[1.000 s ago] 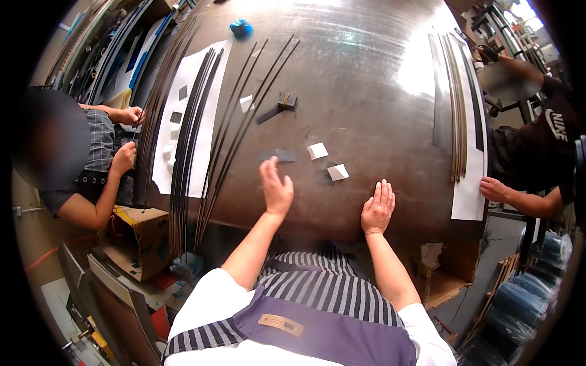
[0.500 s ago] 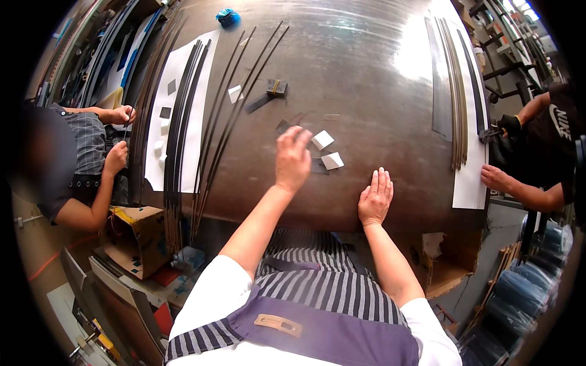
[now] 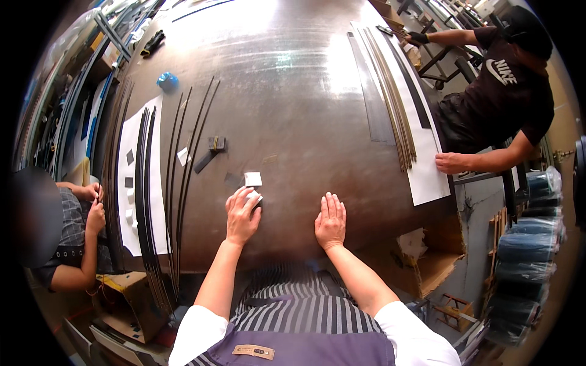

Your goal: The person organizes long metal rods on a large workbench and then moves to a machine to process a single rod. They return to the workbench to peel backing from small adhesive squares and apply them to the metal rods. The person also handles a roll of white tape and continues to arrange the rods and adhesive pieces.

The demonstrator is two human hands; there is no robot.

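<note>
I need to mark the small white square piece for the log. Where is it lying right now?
In the head view the white square piece lies on the metal table near its middle, just beyond the fingertips of the left hand.

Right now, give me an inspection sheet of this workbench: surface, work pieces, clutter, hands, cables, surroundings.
Surface: dark metal table, scuffed, with a bright glare patch.
Work pieces: small white square just beyond the left hand; a small dark piece lies partly under its fingers.
Clutter: long thin dark strips, white sheet with small squares, blue object, metal strips on white paper at the right.
Hands: left hand flat on the table over the dark piece; right hand flat and open, holding nothing.
Cables: nothing seen.
Surroundings: one person at each side of the table; cardboard box below.
</note>
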